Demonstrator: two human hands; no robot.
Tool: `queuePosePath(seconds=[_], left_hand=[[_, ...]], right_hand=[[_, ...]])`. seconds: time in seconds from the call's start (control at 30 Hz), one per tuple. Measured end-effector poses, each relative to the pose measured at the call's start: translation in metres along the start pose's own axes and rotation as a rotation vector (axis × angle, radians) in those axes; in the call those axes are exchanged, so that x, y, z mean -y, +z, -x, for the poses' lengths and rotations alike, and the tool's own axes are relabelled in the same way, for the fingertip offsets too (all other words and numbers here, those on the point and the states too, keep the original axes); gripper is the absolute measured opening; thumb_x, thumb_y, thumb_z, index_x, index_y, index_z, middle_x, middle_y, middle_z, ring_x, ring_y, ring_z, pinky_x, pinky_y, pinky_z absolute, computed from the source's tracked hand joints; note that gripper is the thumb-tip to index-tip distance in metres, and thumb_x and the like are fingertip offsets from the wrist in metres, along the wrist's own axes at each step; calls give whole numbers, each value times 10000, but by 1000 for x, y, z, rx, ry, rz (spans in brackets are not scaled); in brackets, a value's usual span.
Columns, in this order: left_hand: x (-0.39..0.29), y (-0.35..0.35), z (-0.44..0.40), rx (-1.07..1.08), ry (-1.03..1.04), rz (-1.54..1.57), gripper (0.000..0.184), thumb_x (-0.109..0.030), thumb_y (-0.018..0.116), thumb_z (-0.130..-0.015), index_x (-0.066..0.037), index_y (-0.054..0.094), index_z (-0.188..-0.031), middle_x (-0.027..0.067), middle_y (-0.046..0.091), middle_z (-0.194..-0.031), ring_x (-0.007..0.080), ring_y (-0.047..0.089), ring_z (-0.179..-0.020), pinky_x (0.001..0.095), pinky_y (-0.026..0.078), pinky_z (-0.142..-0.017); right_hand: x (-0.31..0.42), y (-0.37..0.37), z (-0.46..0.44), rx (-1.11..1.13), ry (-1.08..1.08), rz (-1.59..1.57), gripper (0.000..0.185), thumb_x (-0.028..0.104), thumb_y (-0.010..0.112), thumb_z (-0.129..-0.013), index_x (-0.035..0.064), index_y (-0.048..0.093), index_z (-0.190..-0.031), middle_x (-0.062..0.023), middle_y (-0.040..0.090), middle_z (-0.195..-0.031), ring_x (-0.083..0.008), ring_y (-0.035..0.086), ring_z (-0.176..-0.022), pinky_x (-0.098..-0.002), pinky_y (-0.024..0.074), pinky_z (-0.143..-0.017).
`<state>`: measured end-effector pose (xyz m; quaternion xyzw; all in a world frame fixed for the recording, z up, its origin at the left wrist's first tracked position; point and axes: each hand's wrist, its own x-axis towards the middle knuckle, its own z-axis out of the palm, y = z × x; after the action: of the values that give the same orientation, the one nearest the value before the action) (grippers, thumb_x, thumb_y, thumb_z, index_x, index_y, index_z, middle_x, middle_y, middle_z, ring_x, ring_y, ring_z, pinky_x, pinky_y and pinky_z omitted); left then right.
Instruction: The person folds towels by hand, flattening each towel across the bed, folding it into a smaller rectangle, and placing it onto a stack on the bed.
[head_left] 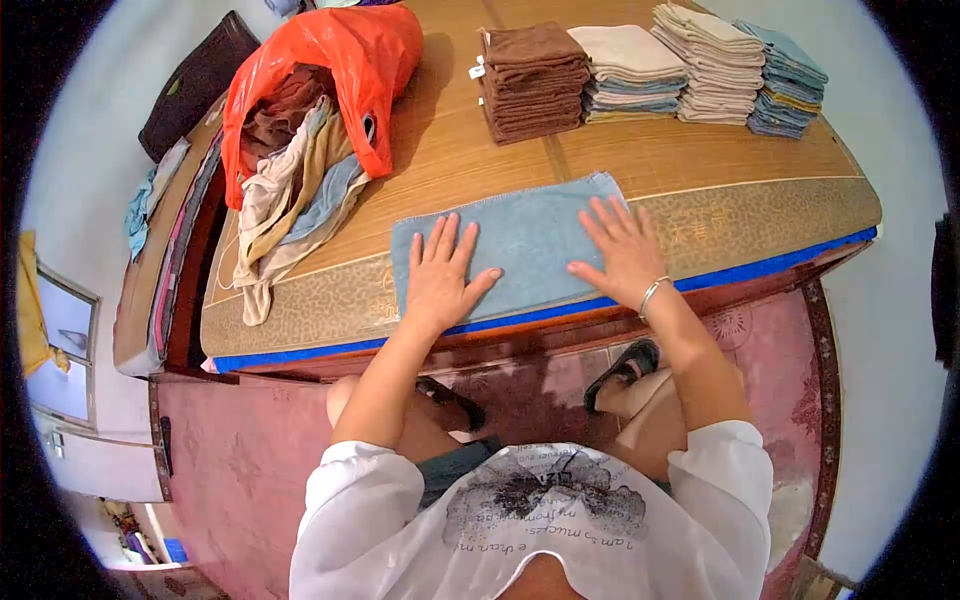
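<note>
A blue towel [530, 245] lies spread flat near the front edge of the mat-covered bed. My left hand [440, 275] rests palm down on its left part, fingers stretched out. On the right end of the cloth my right hand [622, 250] also lies flat with spread fingers, and a bracelet [655, 296] circles that wrist. Neither hand grips anything. Beyond the towel sit stacks of folded cloths: a brown stack [533, 85], a cream and blue stack [628, 65], a cream stack [708, 65] and a blue stack [788, 85].
At the left, an open red plastic bag [375, 50] spills loose cream, tan and blue cloths [300, 195] over the mat [790, 205]. A blue edge strip [780, 258] runs along the bed's front. Below is a reddish floor [250, 450], with a window [62, 350] far left.
</note>
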<state>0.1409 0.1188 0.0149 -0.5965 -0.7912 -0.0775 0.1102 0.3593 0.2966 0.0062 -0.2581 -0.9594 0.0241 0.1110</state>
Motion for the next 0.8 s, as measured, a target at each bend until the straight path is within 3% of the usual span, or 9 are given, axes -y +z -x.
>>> queuePosePath(seconds=[0.23, 0.3, 0.4, 0.5, 0.67, 0.8], left_hand=[[24, -7, 7, 58, -30, 69, 735, -529, 550, -818, -99, 359, -1383, 174, 266, -1456, 319, 204, -1368, 484, 126, -1099], [16, -18, 2, 50, -3, 99, 771, -544, 567, -798, -95, 352, -1386, 172, 263, -1458, 319, 199, -1370, 490, 122, -1100], [-13, -32, -9, 58, 112, 118, 843, -575, 599, -753, -90, 337, -1392, 170, 254, -1462, 320, 191, -1372, 508, 113, -1098], [-20, -13, -14, 87, 222, 114, 900, -611, 616, -710, -79, 346, -1384, 182, 259, -1455, 325, 192, -1370, 536, 110, -1091], [-17, -6, -14, 101, 270, 135, 936, -649, 624, -667, -79, 376, -1367, 182, 269, -1449, 324, 195, -1367, 550, 129, -1083], [-12, -9, -16, 145, 278, 162, 966, -657, 627, -657, -106, 333, -1394, 161, 248, -1464, 338, 196, -1365, 547, 119, -1085]], right_hand=[[-12, -17, 8, -37, 149, -10, 744, 592, 476, -828, 77, 395, -1359, -138, 293, -1455, -302, 187, -1371, -511, 90, -1105], [-1, -25, 3, -171, 43, 22, 720, 542, 527, -820, 77, 398, -1355, -150, 303, -1446, -303, 200, -1366, -505, 104, -1104], [31, -27, -9, -192, -124, -78, 698, 508, 547, -819, 83, 401, -1353, -132, 306, -1449, -289, 207, -1365, -495, 117, -1103], [56, -6, -13, -44, -273, -94, 675, 502, 529, -833, 103, 394, -1361, -102, 309, -1452, -268, 208, -1366, -487, 116, -1107], [45, 5, -12, 20, -316, -147, 627, 491, 510, -848, 156, 394, -1365, -75, 316, -1449, -251, 214, -1362, -488, 108, -1109], [38, -4, -13, 7, -313, -127, 683, 558, 532, -806, 159, 419, -1348, -82, 314, -1449, -262, 218, -1360, -490, 117, -1107]])
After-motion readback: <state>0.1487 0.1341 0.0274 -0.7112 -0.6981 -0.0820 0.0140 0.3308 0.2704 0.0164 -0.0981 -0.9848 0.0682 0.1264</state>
